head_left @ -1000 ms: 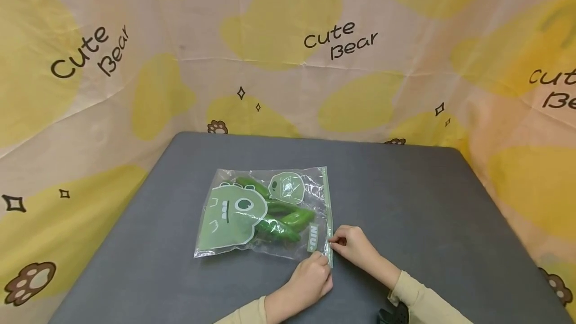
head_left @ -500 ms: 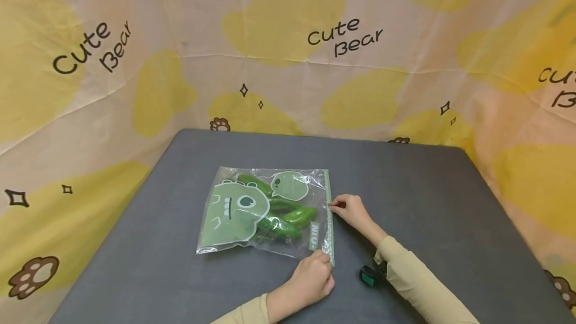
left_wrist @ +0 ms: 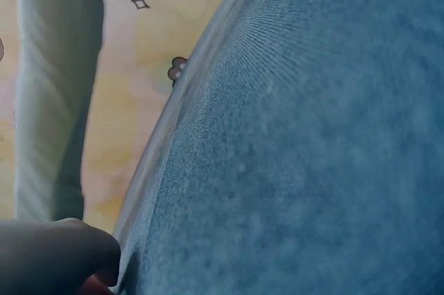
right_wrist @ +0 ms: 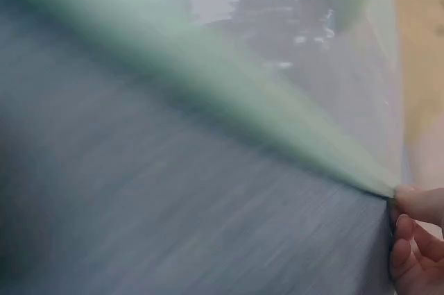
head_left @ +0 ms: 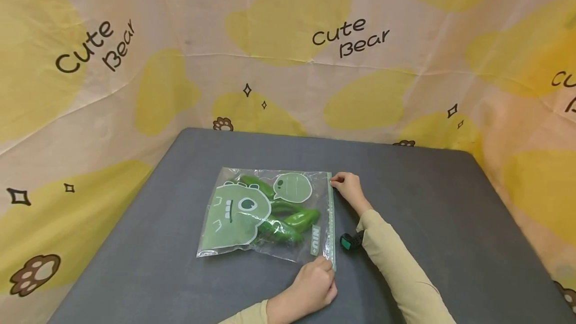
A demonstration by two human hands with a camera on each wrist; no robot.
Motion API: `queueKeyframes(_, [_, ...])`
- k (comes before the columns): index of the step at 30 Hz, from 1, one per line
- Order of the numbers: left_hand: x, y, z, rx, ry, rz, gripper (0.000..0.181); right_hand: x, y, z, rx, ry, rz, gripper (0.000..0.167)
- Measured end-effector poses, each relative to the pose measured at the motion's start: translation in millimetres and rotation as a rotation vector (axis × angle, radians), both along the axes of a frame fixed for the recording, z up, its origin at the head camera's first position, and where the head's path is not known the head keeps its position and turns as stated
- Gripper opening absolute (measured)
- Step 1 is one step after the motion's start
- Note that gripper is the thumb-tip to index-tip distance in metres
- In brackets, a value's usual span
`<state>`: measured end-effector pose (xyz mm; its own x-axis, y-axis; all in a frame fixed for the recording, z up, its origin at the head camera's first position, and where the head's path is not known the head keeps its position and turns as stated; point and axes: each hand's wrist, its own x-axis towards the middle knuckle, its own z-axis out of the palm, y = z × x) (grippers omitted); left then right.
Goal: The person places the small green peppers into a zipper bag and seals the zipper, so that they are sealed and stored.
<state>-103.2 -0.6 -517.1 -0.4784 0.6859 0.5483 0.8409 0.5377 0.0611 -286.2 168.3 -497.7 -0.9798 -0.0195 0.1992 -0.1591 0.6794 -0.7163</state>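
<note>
A clear zip bag (head_left: pixel 238 221) printed with a green monster lies flat on the table, its green-edged zip strip (head_left: pixel 331 214) facing right. Several green peppers (head_left: pixel 302 220) show through the plastic. At the strip's near corner, my left hand (head_left: pixel 311 285) grips the bag. My right hand (head_left: pixel 351 189) pinches the same strip close to its far corner. In the right wrist view, finger and thumb of the right hand (right_wrist: pixel 417 236) meet at the end of the strip (right_wrist: pixel 243 94), which is blurred. The left wrist view catches only part of the left hand (left_wrist: pixel 59 253); the bag is hidden there.
Dark grey cloth covers the table (head_left: pixel 418 204). A patterned yellow and pink curtain (head_left: pixel 283 64) hangs round its back and sides. A black wrist device (head_left: pixel 351 241) with a green face sits at the right sleeve's cuff.
My right hand has slid away from me along the zip strip, from near the left hand up to the far corner. The left hand has kept its place at the near corner.
</note>
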Motion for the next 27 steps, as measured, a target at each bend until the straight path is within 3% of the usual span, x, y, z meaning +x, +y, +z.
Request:
queueKeyframes(7, [4.4,-4.9,-2.5,0.018,0.001,-0.023,0.026,-11.8,-11.1,0.0,-0.096,-0.072,-0.180,0.012])
queueKeyframes(10, [3.3,-5.4,-3.6,0.038,-0.015,-0.046,0.027,-11.6,-10.9,-0.3,-0.116,-0.098,-0.211,0.014])
queueKeyframes(15, [-6.8,-10.5,-4.3,0.133,-0.065,-0.083,0.019,-7.2,-8.0,-0.7,-0.113,-0.134,-0.118,0.019])
queueKeyframes(21, [-18.8,-23.3,-3.5,0.160,-0.144,-0.019,0.014,6.7,-7.1,-5.4,-0.141,-0.119,0.049,0.019])
queueKeyframes(23, [-19.8,-24.9,-4.8,0.151,-0.159,-0.016,0.014,14.8,-5.6,-10.5,-0.199,-0.090,0.051,0.019])
queueKeyframes(27, [-22.7,-24.0,-6.5,0.155,-0.201,-0.034,0.011,29.0,2.3,-20.7,-0.413,-0.045,-0.029,0.021])
